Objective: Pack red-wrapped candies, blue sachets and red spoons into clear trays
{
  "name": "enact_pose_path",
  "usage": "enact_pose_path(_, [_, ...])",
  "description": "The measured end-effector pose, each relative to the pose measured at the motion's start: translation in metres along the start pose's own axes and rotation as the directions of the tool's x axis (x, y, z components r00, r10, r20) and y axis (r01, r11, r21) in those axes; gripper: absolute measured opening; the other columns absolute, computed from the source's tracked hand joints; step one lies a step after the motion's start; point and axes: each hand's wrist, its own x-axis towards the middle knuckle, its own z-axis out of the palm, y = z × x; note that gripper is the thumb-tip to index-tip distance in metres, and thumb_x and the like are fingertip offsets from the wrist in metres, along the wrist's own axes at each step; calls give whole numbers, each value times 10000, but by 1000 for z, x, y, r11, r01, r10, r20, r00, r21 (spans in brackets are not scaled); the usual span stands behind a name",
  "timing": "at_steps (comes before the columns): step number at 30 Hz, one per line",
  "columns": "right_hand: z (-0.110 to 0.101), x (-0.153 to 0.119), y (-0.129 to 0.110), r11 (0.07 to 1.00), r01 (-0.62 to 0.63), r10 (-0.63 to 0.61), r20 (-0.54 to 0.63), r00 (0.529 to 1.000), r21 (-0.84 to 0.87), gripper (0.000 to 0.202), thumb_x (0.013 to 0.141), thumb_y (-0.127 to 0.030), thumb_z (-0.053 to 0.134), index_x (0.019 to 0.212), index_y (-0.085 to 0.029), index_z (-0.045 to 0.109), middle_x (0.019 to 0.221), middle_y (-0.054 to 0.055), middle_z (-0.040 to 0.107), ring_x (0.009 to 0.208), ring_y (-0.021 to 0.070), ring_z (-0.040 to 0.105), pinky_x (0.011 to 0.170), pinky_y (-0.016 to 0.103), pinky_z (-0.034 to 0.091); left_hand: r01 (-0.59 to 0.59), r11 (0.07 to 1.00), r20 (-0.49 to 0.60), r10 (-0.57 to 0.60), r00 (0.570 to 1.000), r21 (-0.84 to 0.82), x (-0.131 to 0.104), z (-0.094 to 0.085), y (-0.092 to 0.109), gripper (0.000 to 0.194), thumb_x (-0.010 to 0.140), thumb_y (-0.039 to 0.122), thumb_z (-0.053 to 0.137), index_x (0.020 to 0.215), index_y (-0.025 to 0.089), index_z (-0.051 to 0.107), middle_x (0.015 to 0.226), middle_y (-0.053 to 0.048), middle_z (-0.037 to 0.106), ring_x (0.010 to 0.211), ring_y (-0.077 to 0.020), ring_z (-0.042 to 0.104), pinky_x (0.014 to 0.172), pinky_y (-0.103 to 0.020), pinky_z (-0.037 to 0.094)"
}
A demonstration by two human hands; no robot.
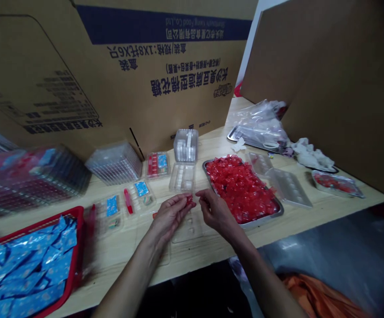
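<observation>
My left hand (pixel 171 214) is closed in a pinch around a small red-wrapped piece (pixel 190 201), held over the clear plastic trays. Just to its right, my right hand (pixel 216 211) has its fingers curled together; whether anything is in them is hidden. Beneath both hands lies a clear compartment tray (pixel 188 229), partly covered by them. A similar clear tray (pixel 182 176) sits behind. Beside my right hand, a metal tray (pixel 280 211) is heaped with red-wrapped pieces (pixel 241 187).
At the lower left stands a red basket (pixel 79 221) of blue packets (pixel 29 269). Filled clear trays (pixel 142 190) and stacked plastic boxes (pixel 115 162) line the left. A large carton (pixel 129 97) walls the back; plastic bags (pixel 261 123) lie back right.
</observation>
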Motion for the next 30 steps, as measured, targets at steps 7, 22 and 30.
enact_pose_path(7, [14,-10,-16,998,-21,21,1,1000,63,231,865,-114,455,1024,-173,612,905,75,678,807,188,643,736,309,508,-18,999,-83,16,996,-33,-3,0,-4,217,711,70,800,916,89,732,871,-96,764,768,-150,735,744,-204,603])
enact_pose_path(22, [31,-21,-25,825,-182,184,51,982,535,289,854,-145,518,1063,-236,696,1059,61,688,973,181,662,842,315,550,-236,959,-167,262,950,159,-6,-8,-8,363,555,279,912,863,149,771,896,-70,775,869,-171,704,896,-300,523])
enact_pose_path(30, [-23,6,1,986,-68,80,72,994,-155,528,789,-17,462,1247,-202,648,1161,137,625,1052,240,598,914,374,489,-282,850,-134,375,917,446,-9,-23,6,388,596,356,876,902,153,750,826,-48,757,743,-160,670,744,-277,518])
